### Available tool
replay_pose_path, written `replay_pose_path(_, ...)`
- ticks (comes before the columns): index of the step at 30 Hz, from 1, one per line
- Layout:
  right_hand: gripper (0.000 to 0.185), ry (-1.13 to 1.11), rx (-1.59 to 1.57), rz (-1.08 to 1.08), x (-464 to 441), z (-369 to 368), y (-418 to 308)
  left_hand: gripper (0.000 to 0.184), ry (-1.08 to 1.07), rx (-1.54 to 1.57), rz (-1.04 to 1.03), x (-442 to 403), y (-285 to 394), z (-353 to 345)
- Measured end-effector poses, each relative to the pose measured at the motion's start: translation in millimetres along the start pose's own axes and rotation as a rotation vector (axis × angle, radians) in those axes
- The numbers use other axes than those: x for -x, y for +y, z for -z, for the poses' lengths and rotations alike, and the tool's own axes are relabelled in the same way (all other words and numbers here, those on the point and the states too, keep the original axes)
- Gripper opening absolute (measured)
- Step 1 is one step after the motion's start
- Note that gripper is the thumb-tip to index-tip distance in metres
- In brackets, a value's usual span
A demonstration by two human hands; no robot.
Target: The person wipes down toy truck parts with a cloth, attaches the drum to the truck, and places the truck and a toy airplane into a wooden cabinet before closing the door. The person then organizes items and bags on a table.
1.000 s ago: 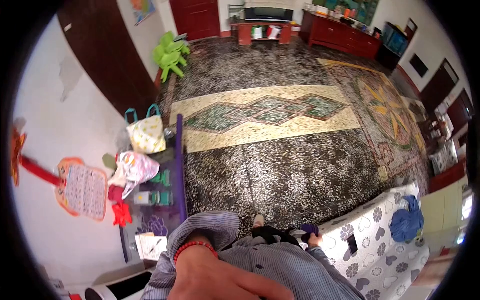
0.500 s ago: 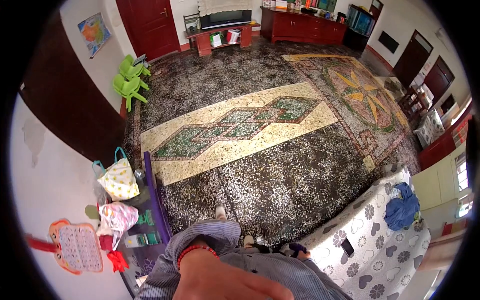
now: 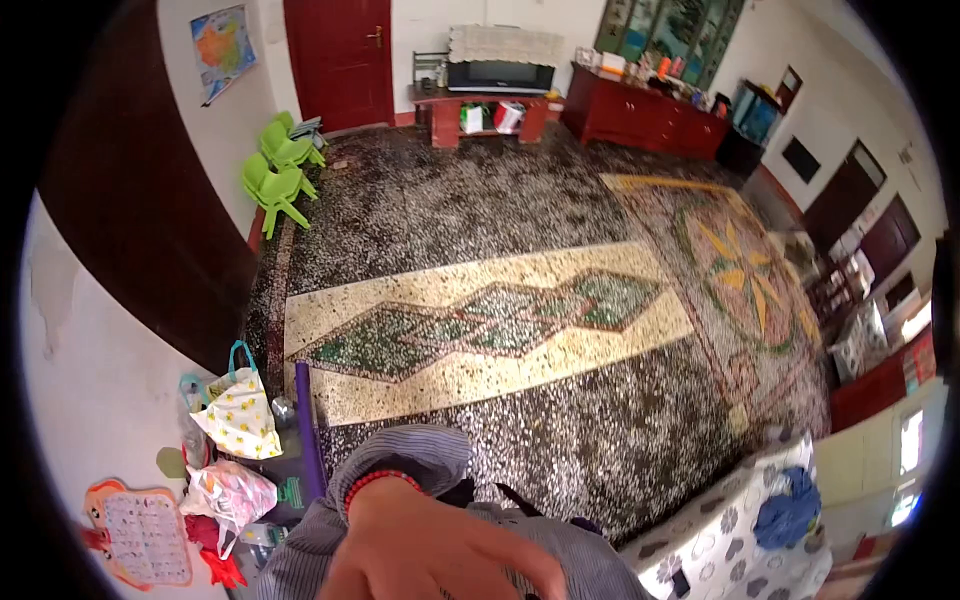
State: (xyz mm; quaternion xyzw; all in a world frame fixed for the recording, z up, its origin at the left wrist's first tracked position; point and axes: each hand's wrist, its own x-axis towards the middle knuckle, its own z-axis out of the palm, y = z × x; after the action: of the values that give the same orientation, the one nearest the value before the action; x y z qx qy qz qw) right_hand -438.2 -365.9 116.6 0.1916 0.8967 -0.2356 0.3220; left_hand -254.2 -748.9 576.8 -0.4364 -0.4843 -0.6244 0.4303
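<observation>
My left hand (image 3: 440,548) is raised close to the camera at the bottom centre, with a red bead bracelet (image 3: 382,478) on its wrist and a striped grey sleeve (image 3: 415,450) behind it. Its fingers look stretched and apart, though the lower edge cuts off the tips. Nothing shows in its grasp. My right hand is out of sight. A thin black strap-like piece (image 3: 516,499) sticks out just beyond the clothing; I cannot tell what it belongs to.
At left stand a lemon-print bag (image 3: 240,418), a pink-white plastic bag (image 3: 230,495) and a purple roll-like edge (image 3: 311,430). Green chairs (image 3: 276,195) line the wall. A patterned sofa cover (image 3: 700,560) at right holds a blue bundle (image 3: 787,508) and a dark phone (image 3: 681,582).
The view has tilted up, so the room sits lower in the picture. My feet and much of the sofa have dropped from sight. My left hand's fingers look more spread.
</observation>
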Motion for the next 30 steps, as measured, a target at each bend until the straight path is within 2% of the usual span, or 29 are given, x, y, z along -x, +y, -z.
replay_pose_path(2, 0.056, 0.057, -0.023, 0.021, -11.5, -9.8, -41.6, 0.022, 0.016, -0.113, 0.048, -14.3, 6.0, 39.4)
replay_pose_path(5, 0.06, 0.215, -0.047, -0.009, -18.4, -30.3, -114.1, 0.043, 0.158, -0.238, -0.109, -8.0, 2.1, 94.3)
replay_pose_path(6, 0.061, 0.156, -0.146, 0.115, -16.9, -33.2, -150.1, 0.036, 0.241, -0.295, -0.132, 2.5, 5.0, 123.2)
replay_pose_path(7, 0.059, 0.288, 0.038, 0.046, -15.5, -39.6, -177.1, 0.034, 0.23, -0.322, -0.046, 10.1, 7.5, 144.0)
replay_pose_path(9, 0.057, 0.164, -0.001, 0.067, -14.7, -34.6, -212.4, 0.031, 0.228, -0.393, 0.118, 28.8, 9.2, 170.8)
replay_pose_path(11, 0.057, 0.073, 0.09, 0.163, -39.8, -43.7, -260.3, 0.03, 0.397, -0.656, 0.474, 56.6, 2.5, 184.8)
replay_pose_path(13, 0.057, 0.009, 0.273, 0.296, -71.5, -58.5, -317.2, 0.039, 0.441, -0.939, 0.937, 96.1, -15.7, 204.5)
replay_pose_path(15, 0.057, -0.043, 0.501, 0.461, -101.5, -68.1, -383.4, 0.031, 0.219, -1.561, 1.339, 179.2, -42.3, 207.1)
replay_pose_path(16, 0.057, -0.065, 0.607, 0.539, -110.7, -77.4, -420.2, 0.029, 0.112, -1.724, 1.753, 219.7, -50.5, 198.8)
replay_pose_path(17, 0.057, -0.083, 0.705, 0.597, -117.8, -87.8, -452.7, 0.029, -0.063, -1.77, 2.196, 250.3, -55.9, 188.9)
replay_pose_path(18, 0.057, -0.089, 0.787, 0.649, -123.6, -97.4, -484.6, 0.031, 0.256, -1.501, 2.318, 262.4, -50.8, 180.5)
replay_pose_path(19, 0.057, -0.089, 0.855, 0.69, -127.9, -110.4, -512.9, 0.034, 0.526, -1.237, 2.361, 275.2, -43.4, 178.5)
replay_pose_path(20, 0.057, -0.088, 0.912, 0.724, -131.7, -122.6, -538.0, 0.038, 1.004, -1.142, 2.159, 320.2, -52.4, 164.6)
replay_pose_path(23, 0.058, -0.047, 1.047, 0.837, -132.9, -162.3, -606.7, 0.036, 1.569, -1.4, 1.931, 374.8, -65.3, 112.4)
replay_pose_path(26, 0.059, -0.031, 1.091, 0.971, -127.8, -219.9, -675.4, 0.037, 1.748, -1.294, 2.248, 363.3, -77.6, 62.5)
replay_pose_path(28, 0.055, -0.308, 0.858, 0.936, -96.7, -260.3, -704.3, 0.038, 1.917, -1.131, 2.024, 390.6, -98.9, 31.7)
replay_pose_path(29, 0.056, -0.336, 0.927, 0.987, -32.4, -266.0, -710.3, 0.039, 1.98, -1.057, 1.906, 411.8, -114.5, 18.5)
replay_pose_path(30, 0.047, -0.308, 0.95, 1.183, -21.9, -286.8, -709.3, 0.041, 2.042, -1.033, 1.86, 436.8, -135.2, 8.2)
